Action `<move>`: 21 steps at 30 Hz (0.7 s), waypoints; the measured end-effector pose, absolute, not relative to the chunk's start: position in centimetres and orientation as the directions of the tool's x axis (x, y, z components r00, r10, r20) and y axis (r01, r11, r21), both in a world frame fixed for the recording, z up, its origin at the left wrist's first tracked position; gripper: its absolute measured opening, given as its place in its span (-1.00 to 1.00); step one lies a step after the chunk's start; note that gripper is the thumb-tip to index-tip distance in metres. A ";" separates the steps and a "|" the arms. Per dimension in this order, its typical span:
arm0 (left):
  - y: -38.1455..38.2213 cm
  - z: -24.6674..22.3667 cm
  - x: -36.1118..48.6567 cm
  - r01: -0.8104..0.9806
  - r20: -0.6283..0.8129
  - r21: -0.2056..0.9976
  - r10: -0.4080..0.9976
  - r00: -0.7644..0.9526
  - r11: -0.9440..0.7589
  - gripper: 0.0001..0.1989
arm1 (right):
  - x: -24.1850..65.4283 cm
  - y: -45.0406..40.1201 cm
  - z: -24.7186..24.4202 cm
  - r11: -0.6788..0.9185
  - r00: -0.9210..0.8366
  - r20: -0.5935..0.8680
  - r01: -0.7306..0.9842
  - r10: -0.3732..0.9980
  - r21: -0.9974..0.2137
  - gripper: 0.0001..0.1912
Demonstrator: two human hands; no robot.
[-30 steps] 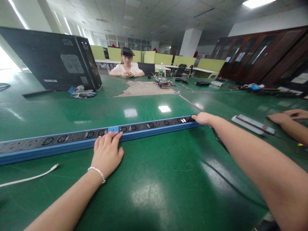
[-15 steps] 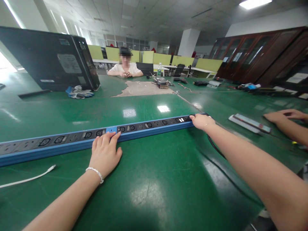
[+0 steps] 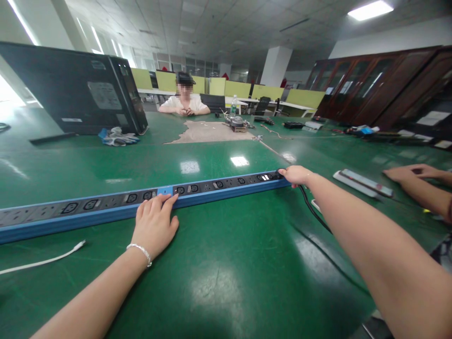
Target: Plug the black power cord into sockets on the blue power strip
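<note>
A long blue power strip [image 3: 212, 198] with black sockets along its face lies across the green table in front of me. My left hand [image 3: 154, 219] rests on the strip's near edge, fingers stretched over it beside a plain blue section [image 3: 165, 190]. At the strip's far right end, my right hand [image 3: 297, 175] is closed around a black plug [image 3: 278, 173], mostly hidden by the fingers and pressed against the socket face. From under that hand a black cable [image 3: 312, 208] runs down behind my forearm.
A white cable [image 3: 52, 259] lies at the near left. Gloves [image 3: 118, 136] lie by a black computer case [image 3: 76, 89]. To the right are a white strip-shaped object [image 3: 363, 183] and another person's hands [image 3: 406, 174]. Someone sits across the table [image 3: 226, 157].
The view has shifted slightly. My right hand has turned a little at the strip's right end, and the cable below it shows more. My left hand stays on the strip.
</note>
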State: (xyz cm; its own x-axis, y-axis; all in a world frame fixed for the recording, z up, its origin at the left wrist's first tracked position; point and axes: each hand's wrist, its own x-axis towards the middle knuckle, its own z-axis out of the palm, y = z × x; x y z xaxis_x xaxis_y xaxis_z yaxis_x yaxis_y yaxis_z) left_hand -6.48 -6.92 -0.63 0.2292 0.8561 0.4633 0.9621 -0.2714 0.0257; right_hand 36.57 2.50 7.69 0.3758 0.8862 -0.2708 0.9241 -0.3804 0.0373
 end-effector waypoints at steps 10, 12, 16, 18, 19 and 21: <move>-6.9 -0.6 -6.4 0.959 0.474 0.060 0.853 0.217 -0.277 -0.51 | 37.2 1.1 7.5 -0.514 0.433 -0.276 0.727 0.858 -0.455 -0.49; -6.9 -0.6 -6.4 0.959 0.472 0.058 0.854 0.218 -0.277 -0.51 | 35.8 1.2 7.4 -0.481 0.435 -0.206 0.775 0.877 -0.410 -0.51; -6.9 -0.7 -6.5 0.959 0.471 0.058 0.854 0.219 -0.278 -0.51 | 32.0 1.1 7.0 -0.387 0.365 -0.130 0.854 0.922 -0.347 -0.46; -6.9 -0.7 -6.5 0.957 0.474 0.068 0.853 0.217 -0.281 -0.51 | 29.9 1.1 6.9 -0.263 0.246 -0.103 0.939 0.964 -0.223 -0.40; -6.9 -0.6 -6.5 0.956 0.474 0.074 0.853 0.216 -0.283 -0.51 | 28.9 1.1 7.0 -0.203 0.192 -0.081 0.967 0.978 -0.155 -0.43; -6.9 -0.6 -6.5 0.955 0.469 0.081 0.857 0.216 -0.285 -0.51 | 27.2 1.2 7.1 -0.134 0.130 -0.064 0.989 0.989 -0.056 -0.43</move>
